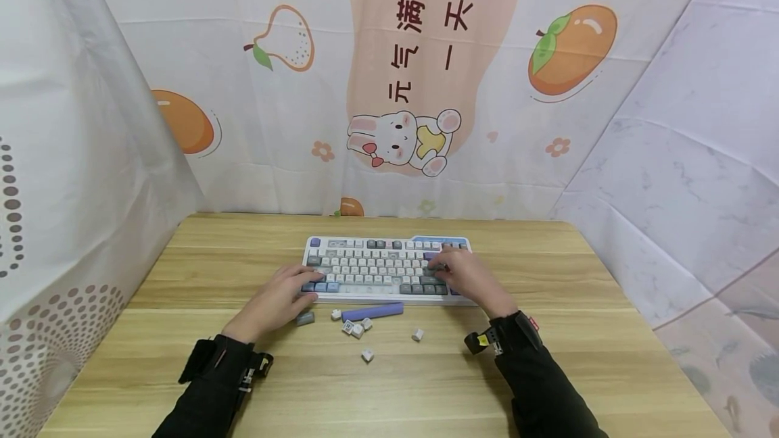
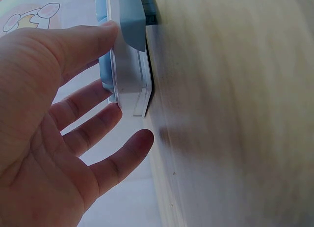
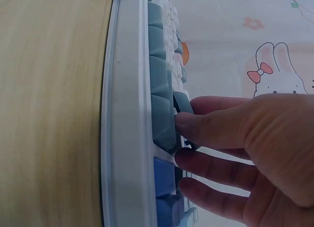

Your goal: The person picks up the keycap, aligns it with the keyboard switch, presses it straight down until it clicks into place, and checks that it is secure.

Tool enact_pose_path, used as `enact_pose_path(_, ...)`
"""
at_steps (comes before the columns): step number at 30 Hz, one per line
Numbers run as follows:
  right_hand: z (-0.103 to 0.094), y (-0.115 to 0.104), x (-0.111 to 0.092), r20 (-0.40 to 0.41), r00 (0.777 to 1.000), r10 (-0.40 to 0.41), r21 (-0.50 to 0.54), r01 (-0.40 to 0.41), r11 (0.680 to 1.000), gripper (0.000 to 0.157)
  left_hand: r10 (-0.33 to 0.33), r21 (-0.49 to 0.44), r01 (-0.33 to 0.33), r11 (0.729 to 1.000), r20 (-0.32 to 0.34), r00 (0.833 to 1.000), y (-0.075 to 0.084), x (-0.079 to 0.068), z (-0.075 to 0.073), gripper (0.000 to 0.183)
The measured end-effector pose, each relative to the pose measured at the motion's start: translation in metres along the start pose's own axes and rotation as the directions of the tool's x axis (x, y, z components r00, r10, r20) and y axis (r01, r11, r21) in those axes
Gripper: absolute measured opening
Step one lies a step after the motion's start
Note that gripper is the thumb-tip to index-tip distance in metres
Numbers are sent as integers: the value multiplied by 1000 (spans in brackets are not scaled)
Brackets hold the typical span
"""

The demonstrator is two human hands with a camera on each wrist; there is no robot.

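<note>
A white keyboard [image 1: 389,300] with white, grey, blue and purple keycaps lies on the wooden table. My left hand [image 1: 276,299] rests at its left end, fingers touching the keys there and the thumb by the near edge. In the left wrist view those fingers [image 2: 98,124] are spread and loosely bent. Over the right part of the keyboard, my right hand [image 1: 467,279] pinches a dark grey keycap [image 3: 182,102] between thumb and index finger. That keycap is tilted above the key row, and the fingers partly hide it.
In front of the keyboard lie a long purple keycap [image 1: 372,311], a grey keycap [image 1: 305,318] near my left thumb and several small white keycaps, one [image 1: 368,355] closest to me. A printed curtain [image 1: 274,181] hangs behind the table.
</note>
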State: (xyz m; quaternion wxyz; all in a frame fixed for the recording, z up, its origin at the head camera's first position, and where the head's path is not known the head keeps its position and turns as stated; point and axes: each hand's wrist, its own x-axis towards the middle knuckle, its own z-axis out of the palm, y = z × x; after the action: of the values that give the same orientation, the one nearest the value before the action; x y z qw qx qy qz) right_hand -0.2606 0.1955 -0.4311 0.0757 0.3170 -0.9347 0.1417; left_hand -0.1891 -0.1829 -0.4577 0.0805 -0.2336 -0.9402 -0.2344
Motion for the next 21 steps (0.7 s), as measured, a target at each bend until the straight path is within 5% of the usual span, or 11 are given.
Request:
enact_pose_path(9, 2, -1, 2, 24, 998, 66, 16, -66, 998, 14, 5, -2, -5, 1000, -8, 1000, -1, 0, 0, 39)
enact_pose_path(21, -1, -4, 0, 9, 1000, 27, 44, -27, 999, 20, 12, -9, -13, 1000, -16, 1000, -1, 0, 1, 38)
